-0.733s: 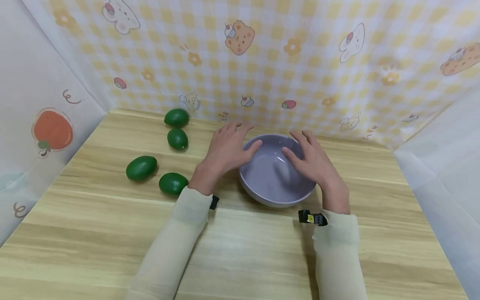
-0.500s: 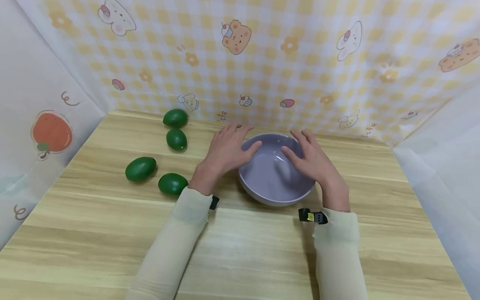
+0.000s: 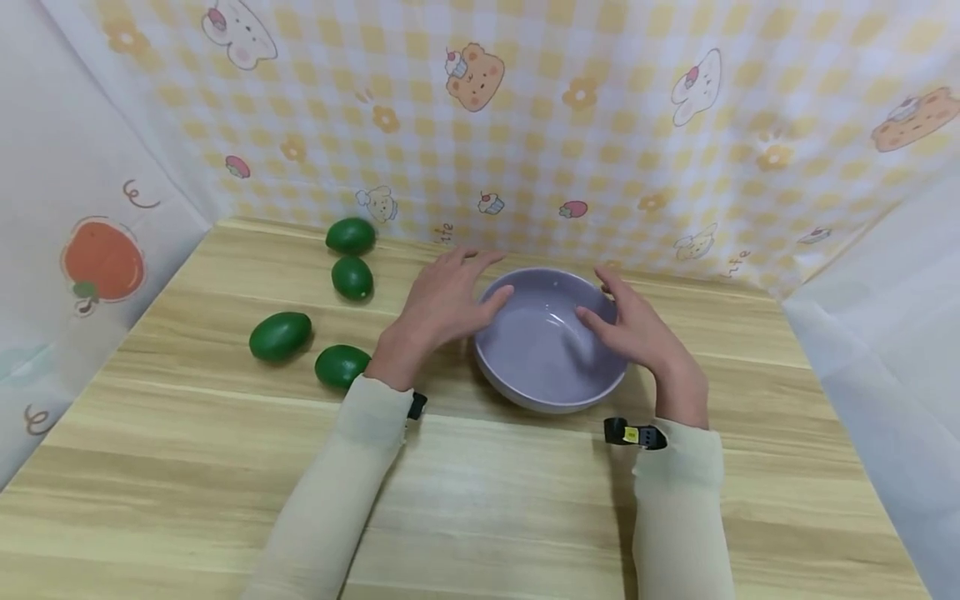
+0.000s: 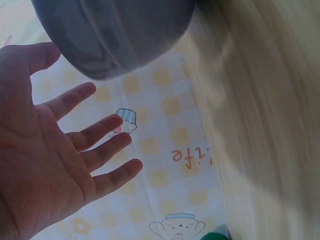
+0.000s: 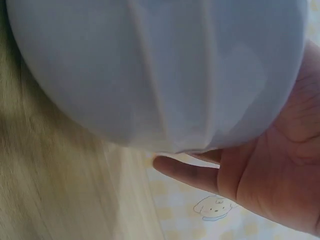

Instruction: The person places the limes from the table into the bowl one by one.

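A greyish-purple bowl [image 3: 551,358] stands upright on the wooden table, with nothing in it. My left hand [image 3: 447,300] is at the bowl's left side, its thumb over the rim. In the left wrist view the fingers [image 4: 107,150] of that hand are spread and straight, apart from the bowl's outer wall [image 4: 115,35]. At the right side is my right hand [image 3: 637,329], thumb over the rim and the other fingers outside. The right wrist view shows the bowl's wall [image 5: 165,75] covering part of this hand, with extended fingers [image 5: 187,172] beyond it.
Several green lime-like fruits lie left of the bowl: two at the back, an upper one [image 3: 350,237] and a lower one [image 3: 352,278], and two nearer, one [image 3: 281,337] farther left and one [image 3: 342,367] beside my left wrist. A checked cloth [image 3: 420,125] hangs behind the table.
My left hand has shifted slightly left, away from the bowl. My right hand has moved a little to the right. The bowl and the fruits stay in place.
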`<state>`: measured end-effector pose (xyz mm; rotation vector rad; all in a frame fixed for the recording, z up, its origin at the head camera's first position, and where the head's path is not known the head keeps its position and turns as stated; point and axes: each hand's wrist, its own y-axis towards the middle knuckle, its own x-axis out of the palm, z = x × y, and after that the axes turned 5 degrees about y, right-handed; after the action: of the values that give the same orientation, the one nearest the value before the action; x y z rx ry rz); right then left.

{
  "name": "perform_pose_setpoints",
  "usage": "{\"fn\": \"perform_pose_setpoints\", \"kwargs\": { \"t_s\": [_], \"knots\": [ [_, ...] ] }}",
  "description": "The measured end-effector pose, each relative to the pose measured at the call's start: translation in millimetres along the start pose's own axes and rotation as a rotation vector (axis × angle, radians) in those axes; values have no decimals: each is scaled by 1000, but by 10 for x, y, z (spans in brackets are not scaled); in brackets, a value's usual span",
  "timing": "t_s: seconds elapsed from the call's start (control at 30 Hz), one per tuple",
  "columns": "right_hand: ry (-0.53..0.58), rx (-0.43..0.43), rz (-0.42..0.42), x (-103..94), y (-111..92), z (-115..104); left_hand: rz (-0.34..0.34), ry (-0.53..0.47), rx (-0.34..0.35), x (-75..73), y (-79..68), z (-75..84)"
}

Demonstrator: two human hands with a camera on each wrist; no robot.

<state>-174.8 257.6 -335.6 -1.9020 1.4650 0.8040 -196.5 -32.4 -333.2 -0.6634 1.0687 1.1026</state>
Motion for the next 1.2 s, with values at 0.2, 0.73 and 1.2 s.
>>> {"fn": "perform_pose_setpoints", "kwargs": {
  "t_s": [0.2, 0.73, 1.2],
  "knots": [
    [75, 50, -45, 8, -38, 37, 7, -21, 8, -21, -47, -70],
    [549, 36, -151, -34, -159, 479, 18, -31, 30, -32, -77, -139],
    [782, 16, -133, 39, -264, 622, 21, -88, 56, -75, -218, -192]
  ]
}}
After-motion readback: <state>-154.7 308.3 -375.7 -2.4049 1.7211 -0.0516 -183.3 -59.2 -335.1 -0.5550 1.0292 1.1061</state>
